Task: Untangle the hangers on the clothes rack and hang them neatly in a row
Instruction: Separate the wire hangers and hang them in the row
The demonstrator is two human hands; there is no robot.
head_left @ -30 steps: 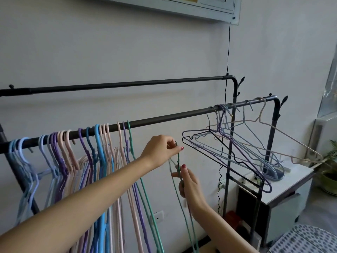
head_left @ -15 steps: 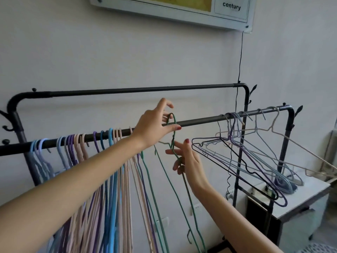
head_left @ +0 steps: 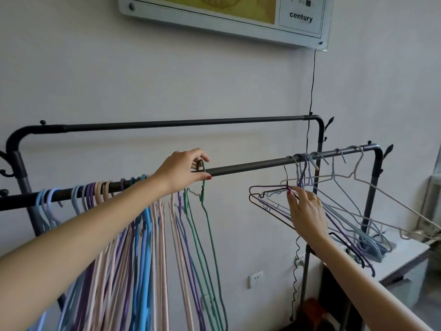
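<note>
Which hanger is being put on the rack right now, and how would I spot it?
Find the front rail of the black rack; neat hangers crowd its left half. At that row's right end, the left hand pinches the hook of a green hanger over the rail. It hangs apart, with bare rail on its right.

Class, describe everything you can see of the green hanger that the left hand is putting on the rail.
The green hanger is thin, seemingly coated wire, with a twisted neck below its hook. The hook sits over the front rail, pinched by the left hand. Its body hangs down, seen nearly edge-on, at the right end of the tidy row of coloured hangers, apart from the tangled bunch further right.
</note>
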